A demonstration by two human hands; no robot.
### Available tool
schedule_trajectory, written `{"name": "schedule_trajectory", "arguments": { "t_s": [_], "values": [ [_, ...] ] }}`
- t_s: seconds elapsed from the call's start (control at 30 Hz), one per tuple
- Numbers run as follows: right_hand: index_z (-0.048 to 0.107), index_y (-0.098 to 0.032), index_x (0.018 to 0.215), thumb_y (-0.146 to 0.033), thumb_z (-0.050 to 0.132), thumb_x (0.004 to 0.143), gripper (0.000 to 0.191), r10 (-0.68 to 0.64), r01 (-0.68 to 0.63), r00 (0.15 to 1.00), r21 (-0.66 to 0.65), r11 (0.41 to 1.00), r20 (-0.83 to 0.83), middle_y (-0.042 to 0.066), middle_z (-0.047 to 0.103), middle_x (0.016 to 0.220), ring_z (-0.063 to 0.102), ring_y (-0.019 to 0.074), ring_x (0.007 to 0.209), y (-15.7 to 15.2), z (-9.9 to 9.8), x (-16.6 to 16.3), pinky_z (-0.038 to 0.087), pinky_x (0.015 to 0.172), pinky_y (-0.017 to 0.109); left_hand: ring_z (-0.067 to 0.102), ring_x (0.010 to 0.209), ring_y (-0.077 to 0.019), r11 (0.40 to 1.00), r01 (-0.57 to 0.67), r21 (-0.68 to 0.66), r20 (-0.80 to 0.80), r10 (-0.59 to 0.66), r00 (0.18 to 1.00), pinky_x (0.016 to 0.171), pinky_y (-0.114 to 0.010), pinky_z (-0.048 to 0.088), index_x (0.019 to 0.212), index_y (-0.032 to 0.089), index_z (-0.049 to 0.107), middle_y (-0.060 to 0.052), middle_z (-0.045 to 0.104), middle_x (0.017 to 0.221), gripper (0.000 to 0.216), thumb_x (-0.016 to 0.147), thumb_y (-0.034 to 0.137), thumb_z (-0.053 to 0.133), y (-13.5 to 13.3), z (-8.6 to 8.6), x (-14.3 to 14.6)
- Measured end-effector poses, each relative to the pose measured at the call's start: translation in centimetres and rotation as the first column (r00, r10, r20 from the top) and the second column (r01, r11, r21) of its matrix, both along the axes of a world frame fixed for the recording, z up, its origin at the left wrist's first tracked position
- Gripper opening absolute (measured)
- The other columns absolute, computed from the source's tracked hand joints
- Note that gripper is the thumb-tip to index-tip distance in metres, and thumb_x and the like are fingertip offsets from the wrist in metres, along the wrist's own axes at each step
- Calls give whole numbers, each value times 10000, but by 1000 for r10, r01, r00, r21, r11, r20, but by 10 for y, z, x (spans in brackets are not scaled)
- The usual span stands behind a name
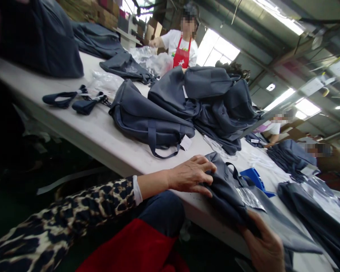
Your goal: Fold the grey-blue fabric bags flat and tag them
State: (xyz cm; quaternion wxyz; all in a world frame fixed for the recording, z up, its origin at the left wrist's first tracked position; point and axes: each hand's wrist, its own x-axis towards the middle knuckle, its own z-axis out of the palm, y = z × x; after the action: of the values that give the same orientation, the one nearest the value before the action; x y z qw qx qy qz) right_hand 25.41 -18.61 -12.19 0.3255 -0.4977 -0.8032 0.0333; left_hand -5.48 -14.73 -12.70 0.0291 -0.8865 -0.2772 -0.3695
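Note:
My left hand (191,174), in a leopard-print sleeve, pinches the near edge of a flat dark grey bag (229,192) at the table's front edge. My right hand (265,247) grips the same bag from below at its lower right, thumb on top. A small clear plastic packet (249,198) lies on the bag between my hands. A blue plastic tool (255,179) sits just beyond the bag.
The long white table (102,132) carries a pile of grey backpacks (187,102), loose dark straps (73,100) and more grey fabric (314,215) at right. A person in a red apron (183,47) stands at the far side; other workers sit at right.

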Motion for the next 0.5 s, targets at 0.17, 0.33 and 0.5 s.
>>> {"name": "schedule_trajectory", "arguments": {
  "t_s": [0.17,0.33,0.5],
  "values": [
    [683,-227,997,-222,607,814,199,213,-213,976,-23,977,33,37,684,958,662,195,867,1,-12,2,530,759,254,447,1275,-298,991,133,9,-63,-132,989,1103,-439,316,1133,182,611,-146,501,1402,411,824,436,710,-9,6,15],
    [674,-246,1015,-183,601,831,209,217,-217,976,-8,976,-23,30,679,979,658,187,889,-7,-12,4,525,790,249,585,1072,-258,989,127,-82,-80,-133,988,954,-369,432,1137,162,559,-130,639,1177,337,900,392,625,-3,-4,29],
    [652,-255,1042,-178,571,835,236,213,-212,977,-41,976,18,25,684,986,663,191,885,-6,-15,6,530,776,266,613,947,-225,983,90,-159,-87,-105,991,846,-315,460,1191,144,528,-98,671,1056,357,906,331,633,-3,-17,39]
  ]
}}
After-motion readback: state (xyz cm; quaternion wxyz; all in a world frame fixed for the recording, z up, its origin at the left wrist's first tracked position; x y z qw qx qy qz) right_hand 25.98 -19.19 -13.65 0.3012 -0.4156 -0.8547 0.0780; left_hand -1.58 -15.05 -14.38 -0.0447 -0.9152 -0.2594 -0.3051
